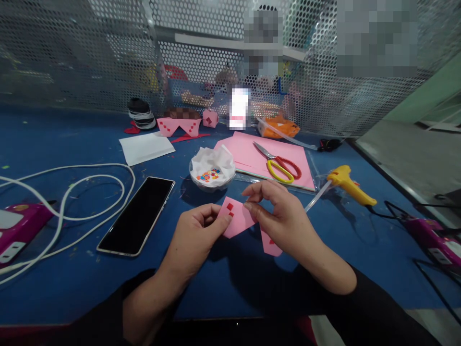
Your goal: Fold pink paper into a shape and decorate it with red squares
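A folded pink paper piece with small red squares stuck on it is held just above the blue table, low in the middle of the view. My left hand pinches its left edge between thumb and fingers. My right hand grips its right side, fingers curled over the top edge. Part of the pink paper pokes out below my right hand. Just behind the hands stands a clear bowl lined with white tissue, holding small coloured paper squares.
A black phone lies at left beside white cables. Scissors rest on a pink sheet. A yellow glue gun lies at right. White paper and pink paper crafts sit by the mesh wall.
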Tool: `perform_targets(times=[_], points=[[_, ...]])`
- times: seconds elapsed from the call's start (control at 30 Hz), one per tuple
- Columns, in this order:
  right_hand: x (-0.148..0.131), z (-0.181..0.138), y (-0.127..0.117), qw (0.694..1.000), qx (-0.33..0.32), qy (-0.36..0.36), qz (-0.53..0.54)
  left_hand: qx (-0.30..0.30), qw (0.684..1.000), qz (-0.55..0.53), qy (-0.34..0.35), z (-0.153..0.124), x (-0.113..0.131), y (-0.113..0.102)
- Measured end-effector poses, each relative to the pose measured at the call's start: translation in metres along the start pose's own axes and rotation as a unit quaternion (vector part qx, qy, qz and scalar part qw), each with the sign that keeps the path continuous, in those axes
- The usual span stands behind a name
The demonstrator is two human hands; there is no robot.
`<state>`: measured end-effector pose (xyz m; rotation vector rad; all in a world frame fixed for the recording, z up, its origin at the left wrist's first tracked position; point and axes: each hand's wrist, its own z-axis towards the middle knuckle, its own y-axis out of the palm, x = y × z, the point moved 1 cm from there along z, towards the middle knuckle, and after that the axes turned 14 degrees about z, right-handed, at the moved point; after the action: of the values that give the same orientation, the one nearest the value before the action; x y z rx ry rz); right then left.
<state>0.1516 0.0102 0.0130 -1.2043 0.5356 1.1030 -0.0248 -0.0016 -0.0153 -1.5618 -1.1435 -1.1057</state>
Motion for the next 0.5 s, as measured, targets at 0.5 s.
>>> perform_targets(times=[0.5], points=[[-0.0015,-0.0004,-0.0003,1.000,-0.009,-0.020,-0.012,0.001,1.000,0.017,-0.013,-0.0018,0.0032,0.0002]])
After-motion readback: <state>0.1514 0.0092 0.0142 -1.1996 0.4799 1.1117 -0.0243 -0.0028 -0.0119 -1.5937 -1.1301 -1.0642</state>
